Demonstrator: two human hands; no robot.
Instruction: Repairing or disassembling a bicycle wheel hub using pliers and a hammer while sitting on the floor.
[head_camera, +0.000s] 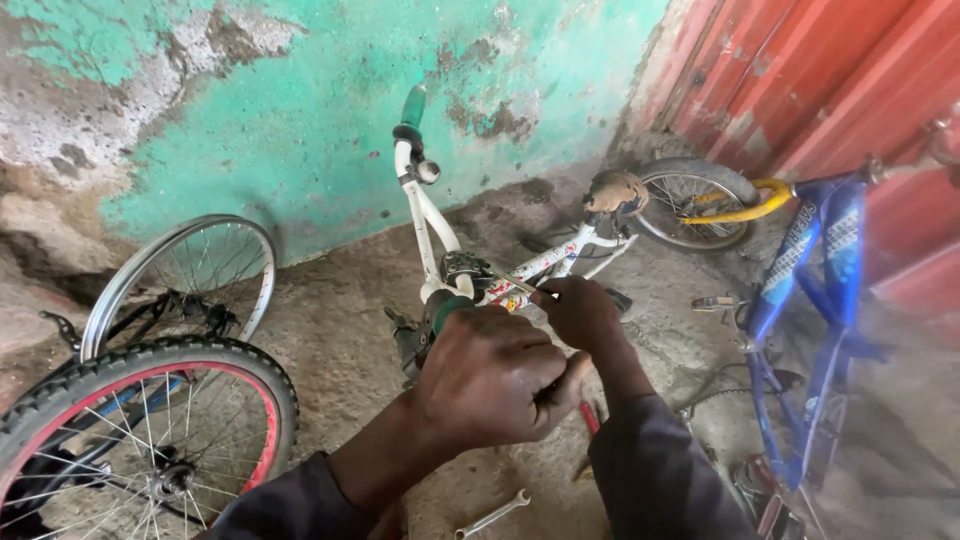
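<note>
A small white bicycle stands in front of me, its white handlebar turned upright with a green grip at the far end. My left hand is closed around the near green grip. My right hand holds a thin metal wrench whose tip sits at the stem bolt. A worn brown saddle shows behind my hands.
A blue bicycle frame with a yellow mudguard stands at the right by a red metal door. A red-rimmed tyred wheel and a bare rim lean at the left. A spanner lies on the dirt floor.
</note>
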